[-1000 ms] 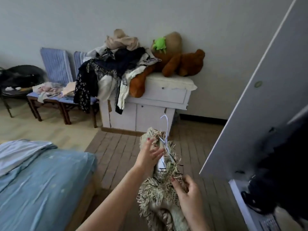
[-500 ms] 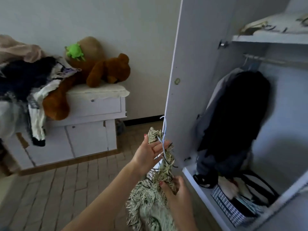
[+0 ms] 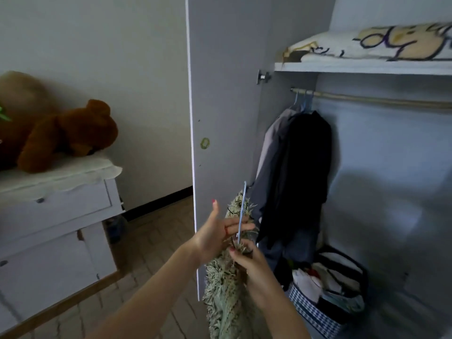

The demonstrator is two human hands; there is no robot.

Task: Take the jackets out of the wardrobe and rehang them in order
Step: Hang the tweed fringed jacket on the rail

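View swung right; wardrobe door (image 3: 225, 94) beside fringed jacket (image 3: 225, 289).

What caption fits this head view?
Both hands hold a fringed jacket on its hanger before the open wardrobe.

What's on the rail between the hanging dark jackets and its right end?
Nothing: in the head view the rail runs bare from the dark jackets at its left end to the frame's right edge. The fringed jacket is below, in both hands.
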